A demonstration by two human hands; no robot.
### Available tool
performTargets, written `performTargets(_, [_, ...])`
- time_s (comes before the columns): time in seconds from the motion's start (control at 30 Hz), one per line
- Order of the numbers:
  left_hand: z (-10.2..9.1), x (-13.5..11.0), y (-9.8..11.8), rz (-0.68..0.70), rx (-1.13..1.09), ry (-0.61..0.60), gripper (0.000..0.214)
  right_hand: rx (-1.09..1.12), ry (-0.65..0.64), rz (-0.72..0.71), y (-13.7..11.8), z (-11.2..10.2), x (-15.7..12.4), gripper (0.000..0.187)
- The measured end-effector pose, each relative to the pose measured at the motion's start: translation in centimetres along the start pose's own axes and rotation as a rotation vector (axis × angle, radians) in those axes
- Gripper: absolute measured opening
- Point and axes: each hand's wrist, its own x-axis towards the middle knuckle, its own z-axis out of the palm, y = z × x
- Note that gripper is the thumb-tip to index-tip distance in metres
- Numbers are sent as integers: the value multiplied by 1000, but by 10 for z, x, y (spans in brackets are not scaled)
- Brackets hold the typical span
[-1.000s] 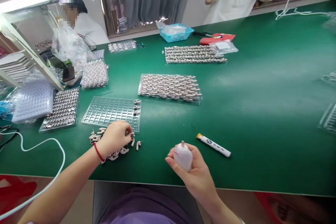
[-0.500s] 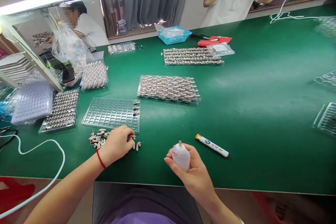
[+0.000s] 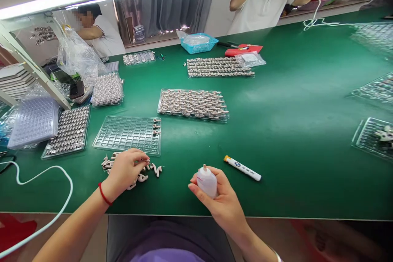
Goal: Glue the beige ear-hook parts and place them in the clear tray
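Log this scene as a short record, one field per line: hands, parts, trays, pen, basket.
Left hand: over the loose parts, thumb and finger close together; grip unclear
Right hand: holds the bottle, tip upward
Loose parts: on the green table, in front of the near tray
Near tray: clear, three parts at its right edge
Packed tray: beyond and right of the near tray, rows of parts
Pen: lying right of the bottle
Basket: blue, far edge

head cam | fwd+dn | nr both hands (image 3: 124, 172) (image 3: 223, 196) | abv green bench (image 3: 294, 139)
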Motion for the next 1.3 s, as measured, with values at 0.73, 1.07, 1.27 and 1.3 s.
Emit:
performTargets(0.73, [35,-94,36,237,-99,161,15,149,-472,106,-32,32,-30,48])
performTargets(1.07, [32,-94,34,307,-102,86,18,206,-491,64,-31,31,-28,40])
performTargets(1.27, [31,-93,37,322,-125,88,19,233,-483,73,-29,29,-29,40])
performTargets(1.3, [31,-93,37,325,-128,87,19,236,-490,82,-28,29,-29,40])
